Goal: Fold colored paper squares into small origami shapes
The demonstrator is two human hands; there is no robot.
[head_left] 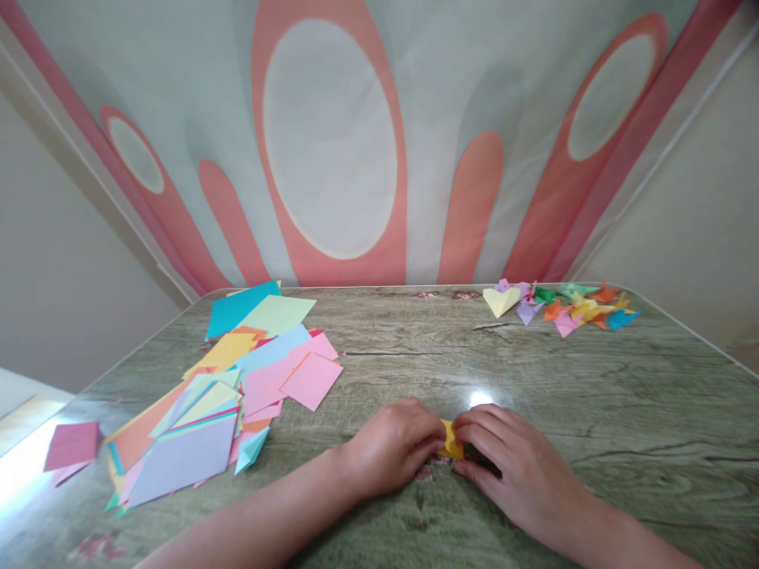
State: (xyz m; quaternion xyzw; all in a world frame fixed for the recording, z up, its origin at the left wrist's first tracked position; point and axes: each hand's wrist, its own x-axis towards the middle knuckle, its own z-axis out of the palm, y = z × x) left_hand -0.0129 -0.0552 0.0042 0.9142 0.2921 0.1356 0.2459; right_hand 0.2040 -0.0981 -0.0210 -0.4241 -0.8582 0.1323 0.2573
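Note:
A small piece of yellow origami paper (451,442) is held just above or on the wood-patterned table (379,506), near its front middle. My left hand (396,442) pinches its left end between thumb and fingers. From the other side, my right hand (504,454) has its fingers closed on the right end. Much of the paper is covered by my fingers, so its folded shape cannot be made out.
Loose coloured paper sheets (183,466) lie in an overlapping heap on the left. Pink squares (71,446) rest by the left edge. Several folded origami pieces (584,308), with a pale yellow heart (501,300), sit at the back right. A patterned curtain (427,142) hangs behind the table.

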